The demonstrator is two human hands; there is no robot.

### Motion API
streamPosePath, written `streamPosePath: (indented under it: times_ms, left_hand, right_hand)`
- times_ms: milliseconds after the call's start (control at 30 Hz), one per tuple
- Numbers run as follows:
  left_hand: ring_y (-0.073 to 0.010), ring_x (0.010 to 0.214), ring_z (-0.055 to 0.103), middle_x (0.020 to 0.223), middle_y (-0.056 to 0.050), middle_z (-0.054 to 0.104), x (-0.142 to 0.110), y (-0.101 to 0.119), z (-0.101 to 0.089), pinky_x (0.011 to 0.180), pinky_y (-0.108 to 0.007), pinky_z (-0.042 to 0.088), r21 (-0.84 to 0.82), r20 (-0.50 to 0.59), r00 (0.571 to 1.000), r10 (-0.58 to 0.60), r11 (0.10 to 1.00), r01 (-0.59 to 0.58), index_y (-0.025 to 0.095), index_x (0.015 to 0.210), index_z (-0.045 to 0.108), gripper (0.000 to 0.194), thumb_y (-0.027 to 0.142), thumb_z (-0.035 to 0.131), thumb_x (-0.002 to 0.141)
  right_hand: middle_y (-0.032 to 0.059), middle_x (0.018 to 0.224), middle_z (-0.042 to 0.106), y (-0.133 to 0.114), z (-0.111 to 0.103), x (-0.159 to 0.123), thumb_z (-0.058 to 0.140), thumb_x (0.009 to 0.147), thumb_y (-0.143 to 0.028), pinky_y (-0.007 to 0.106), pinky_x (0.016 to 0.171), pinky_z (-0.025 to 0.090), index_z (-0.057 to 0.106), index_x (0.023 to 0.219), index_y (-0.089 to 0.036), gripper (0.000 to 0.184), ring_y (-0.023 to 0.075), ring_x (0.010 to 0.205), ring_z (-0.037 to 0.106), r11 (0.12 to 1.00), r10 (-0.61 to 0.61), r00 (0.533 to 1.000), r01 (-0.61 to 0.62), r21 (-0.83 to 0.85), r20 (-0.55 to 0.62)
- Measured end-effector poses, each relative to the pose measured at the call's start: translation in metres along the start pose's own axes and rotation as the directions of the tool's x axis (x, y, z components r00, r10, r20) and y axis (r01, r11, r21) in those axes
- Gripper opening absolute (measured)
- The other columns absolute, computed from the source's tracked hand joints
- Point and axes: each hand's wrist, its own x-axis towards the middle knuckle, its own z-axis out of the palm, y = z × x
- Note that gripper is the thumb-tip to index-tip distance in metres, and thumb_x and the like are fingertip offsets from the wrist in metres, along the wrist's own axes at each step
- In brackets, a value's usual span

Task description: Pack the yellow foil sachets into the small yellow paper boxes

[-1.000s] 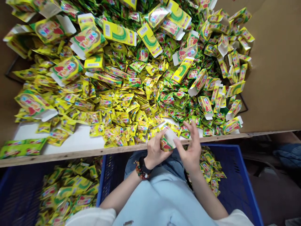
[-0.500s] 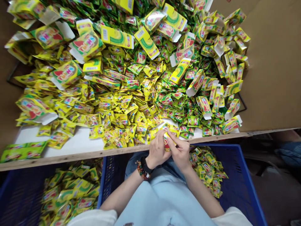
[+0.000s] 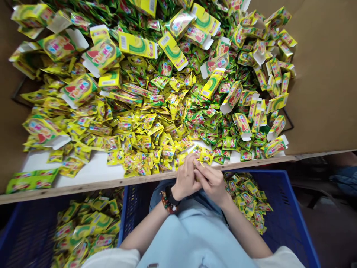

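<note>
My left hand (image 3: 186, 176) is closed around a small candy box that the fingers now hide almost wholly. Pressed against it, my right hand (image 3: 212, 183) has its thumb and fingers closed on the box's upper end. Both hands are together just in front of the table's wooden edge (image 3: 156, 177). Right behind them lie yellow candy packets (image 3: 206, 155) on the white tabletop (image 3: 96, 168). Green candy packets (image 3: 205, 119) are heaped beyond, to the right of a yellow heap (image 3: 142, 141).
Open printed boxes (image 3: 103, 56) lie over the heaps, more of them on the right (image 3: 242, 125). Brown cardboard walls (image 3: 323, 82) flank the pile. Below the table stand a blue crate (image 3: 295, 212) on the right and another blue crate (image 3: 25, 230) on the left, both holding filled boxes.
My right hand came in from the right, its fingers first spread, and closed on the box in my left hand. The box's white open flap has disappeared from sight between the fingers.
</note>
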Motion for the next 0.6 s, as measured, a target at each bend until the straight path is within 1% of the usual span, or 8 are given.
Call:
streamPosePath:
  times_ms: [67, 100, 167, 233, 333, 433, 533, 600]
  left_hand:
    - [-0.0314, 0.117, 0.053, 0.126, -0.017, 0.054, 0.01, 0.001, -0.016, 0.095, -0.048, 0.049, 0.039, 0.123, 0.992, 0.033, 0.999, -0.038, 0.017, 0.135, 0.042, 0.067, 0.049, 0.063, 0.08]
    - [-0.0321, 0.115, 0.052, 0.126, -0.016, 0.055, 0.016, 0.0, -0.024, 0.096, -0.049, 0.047, 0.094, 0.151, 0.988, 0.027, 0.995, -0.042, 0.019, 0.133, 0.046, 0.068, 0.052, 0.066, 0.077]
    - [-0.0315, 0.109, 0.052, 0.121, -0.013, 0.059, 0.034, -0.006, -0.039, 0.095, -0.05, 0.046, 0.26, 0.096, 0.995, -0.025, 0.966, -0.001, 0.022, 0.124, 0.057, 0.05, 0.046, 0.066, 0.081]
    - [-0.0322, 0.106, 0.051, 0.117, -0.014, 0.06, 0.057, -0.016, -0.048, 0.092, -0.051, 0.045, 0.426, -0.007, 0.996, -0.084, 0.901, 0.079, 0.022, 0.118, 0.062, 0.034, 0.034, 0.059, 0.086]
    - [-0.0372, 0.106, 0.049, 0.12, -0.02, 0.057, 0.094, -0.032, -0.047, 0.086, -0.053, 0.043, 0.601, -0.029, 0.988, -0.15, 0.787, 0.137, 0.015, 0.113, 0.063, 0.031, 0.025, 0.057, 0.085]
    - [-0.0387, 0.104, 0.05, 0.113, -0.023, 0.058, 0.118, -0.044, -0.044, 0.082, -0.051, 0.043, 0.676, 0.04, 0.981, -0.192, 0.728, 0.116, 0.012, 0.092, 0.065, 0.015, 0.021, 0.059, 0.081]
    - [-0.0335, 0.102, 0.053, 0.106, -0.017, 0.063, 0.118, -0.047, -0.053, 0.083, -0.045, 0.043, 0.589, 0.054, 0.984, -0.172, 0.801, 0.107, 0.015, 0.084, 0.064, 0.008, 0.019, 0.058, 0.081]
    - [-0.0254, 0.088, 0.057, 0.09, -0.01, 0.066, 0.107, -0.043, -0.058, 0.078, -0.037, 0.044, 0.417, -0.003, 0.98, -0.201, 0.89, 0.184, 0.017, 0.087, 0.065, 0.01, 0.022, 0.057, 0.084]
  right_hand:
    - [0.0086, 0.113, 0.074, 0.006, -0.032, -0.017, 0.053, 0.092, -0.019, 0.035, 0.083, 0.06, 0.06, 0.133, -0.027, 0.042, 0.0243, 0.098, 0.072, 0.966, 0.204, 0.977, -0.191, -0.174, 0.06]
    - [0.0084, 0.107, 0.076, 0.013, -0.049, -0.026, 0.054, 0.092, -0.023, 0.038, 0.081, 0.06, 0.065, 0.127, -0.029, 0.037, 0.026, 0.094, 0.073, 0.905, 0.315, 0.948, -0.284, -0.316, 0.052]
    - [0.0102, 0.098, 0.077, 0.03, -0.079, -0.038, 0.061, 0.087, -0.032, 0.045, 0.079, 0.058, 0.074, 0.111, -0.029, 0.028, 0.0314, 0.094, 0.071, 0.743, 0.441, 0.897, -0.361, -0.564, 0.008]
    - [0.0121, 0.107, 0.074, 0.051, -0.092, -0.037, 0.057, 0.087, -0.032, 0.05, 0.086, 0.055, 0.074, 0.109, -0.026, 0.028, 0.0338, 0.106, 0.065, 0.7, 0.433, 0.902, -0.338, -0.629, -0.002]
    - [0.011, 0.128, 0.065, 0.081, -0.082, -0.007, 0.038, 0.09, -0.012, 0.047, 0.096, 0.048, 0.06, 0.13, -0.023, 0.047, 0.0276, 0.113, 0.058, 0.758, 0.331, 0.944, -0.262, -0.597, 0.005]
    - [0.0158, 0.128, 0.062, 0.097, -0.064, 0.029, 0.038, 0.085, -0.004, 0.05, 0.092, 0.045, 0.052, 0.137, -0.019, 0.056, 0.0305, 0.108, 0.053, 0.689, 0.318, 0.948, -0.254, -0.679, -0.031]
    - [0.019, 0.111, 0.064, 0.101, -0.061, 0.044, 0.046, 0.084, -0.009, 0.051, 0.088, 0.043, 0.06, 0.124, -0.015, 0.043, 0.0336, 0.105, 0.051, 0.637, 0.371, 0.928, -0.287, -0.715, -0.041]
    - [0.0159, 0.101, 0.063, 0.095, -0.065, 0.042, 0.049, 0.085, -0.013, 0.047, 0.087, 0.044, 0.065, 0.108, -0.017, 0.028, 0.0316, 0.101, 0.053, 0.719, 0.385, 0.923, -0.318, -0.617, -0.027]
